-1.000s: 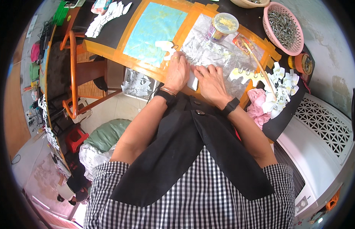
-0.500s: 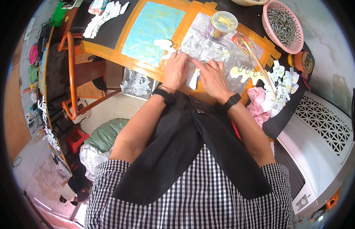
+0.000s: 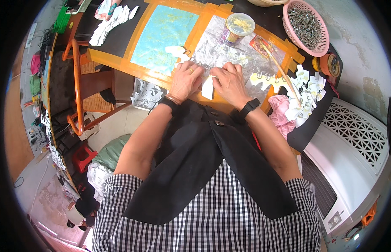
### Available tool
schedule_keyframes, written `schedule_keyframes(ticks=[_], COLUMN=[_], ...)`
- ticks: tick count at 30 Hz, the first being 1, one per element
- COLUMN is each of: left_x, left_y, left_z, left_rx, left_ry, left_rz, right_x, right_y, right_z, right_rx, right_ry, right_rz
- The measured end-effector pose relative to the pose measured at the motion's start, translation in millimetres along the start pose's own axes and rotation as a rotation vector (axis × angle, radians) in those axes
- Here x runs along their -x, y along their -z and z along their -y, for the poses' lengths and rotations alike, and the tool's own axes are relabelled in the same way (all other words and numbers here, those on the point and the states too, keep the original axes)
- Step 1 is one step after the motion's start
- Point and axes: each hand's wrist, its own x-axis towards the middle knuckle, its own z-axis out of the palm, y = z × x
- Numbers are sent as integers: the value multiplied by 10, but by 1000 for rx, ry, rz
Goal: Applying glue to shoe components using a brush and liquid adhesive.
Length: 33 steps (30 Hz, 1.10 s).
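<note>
A white cut-out strip [image 3: 173, 50] with a wavy edge and small metal rings lies across the table in front of me, partly covered by my fingers. My left hand [image 3: 187, 80] bends its fingers over the strip, the fingertips close to the rings. At the white flap [image 3: 207, 88] hanging toward me, my right hand [image 3: 230, 85] has its thumb and fingers closed on the upper right edge. A second wavy strip [image 3: 262, 79], yellowish with rings along it, rests right of my right hand. A brush-like stick [image 3: 283, 74] slants across its right end.
A clear tub [image 3: 240, 28] with pale yellow paste stands beyond my hands. A pink basket [image 3: 327, 42] of metal pieces is at the far right. Piled white cut-outs [image 3: 307, 98] and a pink cloth [image 3: 282, 112] lie right; a blue sheet [image 3: 162, 33] is taped down left.
My right hand has curled its stretched index finger and closed on the flap. My left hand has opened a gap from it. The whole view has shifted slightly.
</note>
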Motion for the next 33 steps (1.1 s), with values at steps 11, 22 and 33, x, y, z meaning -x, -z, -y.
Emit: schedule_keyframes(ticks=[11,22,33], left_x=[122,70,107], left_y=[57,-10,-102], left_z=[-69,-204,-186], left_rx=[-45,12,-124], left_ry=[35,183,100], left_rz=[34,-79,-121], right_x=[-77,-121,-86], right_y=[-114,-192,-182], right_z=[-73,-56,-31], right_rx=[37,28,46], right_ry=[113,103,66], right_rz=[-58,-81,-39])
